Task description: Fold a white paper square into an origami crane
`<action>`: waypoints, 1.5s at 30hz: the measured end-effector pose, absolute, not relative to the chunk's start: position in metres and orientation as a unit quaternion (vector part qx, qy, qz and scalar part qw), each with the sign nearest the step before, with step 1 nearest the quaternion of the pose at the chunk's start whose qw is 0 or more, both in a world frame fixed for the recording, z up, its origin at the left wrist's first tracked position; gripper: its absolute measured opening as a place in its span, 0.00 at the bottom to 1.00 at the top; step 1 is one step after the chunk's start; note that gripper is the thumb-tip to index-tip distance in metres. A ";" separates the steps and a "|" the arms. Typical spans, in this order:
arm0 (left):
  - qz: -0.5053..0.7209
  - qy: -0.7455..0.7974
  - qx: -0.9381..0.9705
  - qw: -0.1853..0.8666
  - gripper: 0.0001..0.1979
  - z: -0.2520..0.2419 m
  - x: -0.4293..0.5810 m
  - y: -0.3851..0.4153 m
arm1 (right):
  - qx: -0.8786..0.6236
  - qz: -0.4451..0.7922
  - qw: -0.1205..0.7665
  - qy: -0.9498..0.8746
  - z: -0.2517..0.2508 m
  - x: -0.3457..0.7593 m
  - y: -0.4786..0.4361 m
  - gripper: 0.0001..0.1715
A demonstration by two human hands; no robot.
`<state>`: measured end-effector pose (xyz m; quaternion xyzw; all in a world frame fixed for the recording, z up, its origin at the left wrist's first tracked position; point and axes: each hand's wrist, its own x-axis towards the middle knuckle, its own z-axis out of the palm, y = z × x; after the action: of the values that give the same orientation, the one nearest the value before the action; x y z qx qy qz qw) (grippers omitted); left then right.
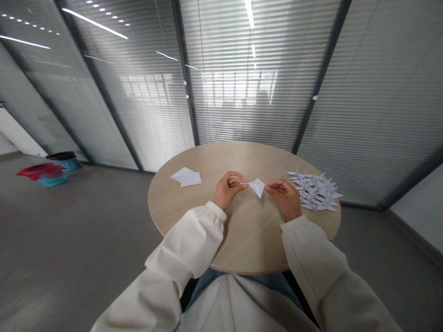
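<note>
Between my hands, over the middle of the round table [249, 244], is a small white origami crane [258, 187] with a pointed body and tips stretched to both sides. My left hand [228, 189] pinches its left tip between thumb and fingers. On the other side, my right hand [285, 196] grips the right tip the same way. Close by my right hand lies a heap of folded white paper pieces [316, 191] with many sharp points. Some white paper sheets [187, 177] rest on the table's left part.
Glass partitions with blinds [242, 115] stand right behind the table. On the floor at the far left are a blue bin with a red liner [50, 175] and another with a black liner [67, 161]. Grey floor [86, 240] surrounds the table.
</note>
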<state>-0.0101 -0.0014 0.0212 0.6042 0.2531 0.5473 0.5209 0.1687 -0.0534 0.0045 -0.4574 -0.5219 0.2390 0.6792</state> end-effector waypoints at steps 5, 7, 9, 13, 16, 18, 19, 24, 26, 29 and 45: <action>0.545 0.261 0.595 0.530 0.22 0.025 -0.012 -0.003 | -0.457 0.231 0.695 -0.505 0.006 0.169 -0.054 0.13; 0.549 0.266 0.587 0.531 0.23 0.026 -0.012 -0.004 | -0.456 0.227 0.701 -0.499 0.006 0.169 -0.054 0.13; 0.555 0.272 0.580 0.531 0.22 0.028 -0.012 -0.005 | -0.453 0.227 0.702 -0.501 0.006 0.169 -0.054 0.13; 0.565 0.279 0.573 0.524 0.21 0.029 -0.012 -0.006 | -0.450 0.232 0.699 -0.504 0.003 0.170 -0.052 0.14; 0.567 0.277 0.575 0.521 0.21 0.029 -0.012 -0.006 | -0.442 0.236 0.705 -0.502 0.001 0.170 -0.050 0.14; 0.568 0.277 0.576 0.519 0.20 0.028 -0.012 -0.005 | -0.438 0.237 0.707 -0.502 0.000 0.171 -0.050 0.13; 0.569 0.277 0.575 0.518 0.19 0.028 -0.012 -0.005 | -0.439 0.235 0.707 -0.503 0.000 0.171 -0.049 0.13; 0.566 0.270 0.583 0.516 0.17 0.028 -0.012 -0.005 | -0.442 0.225 0.708 -0.502 0.002 0.171 -0.050 0.13; 0.559 0.264 0.598 0.511 0.17 0.028 -0.012 -0.006 | -0.444 0.222 0.711 -0.499 0.002 0.171 -0.051 0.13; 0.549 0.267 0.618 0.496 0.14 0.029 -0.011 -0.008 | -0.446 0.220 0.714 -0.493 0.004 0.170 -0.051 0.13; 0.547 0.253 0.613 0.510 0.12 0.022 -0.009 -0.003 | -0.455 0.171 0.675 -0.555 0.001 0.171 -0.051 0.09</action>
<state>-0.0095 -0.0029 0.0220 0.6131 0.2528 0.5474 0.5105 0.1710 -0.0507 0.0007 -0.4553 -0.5550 0.1709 0.6749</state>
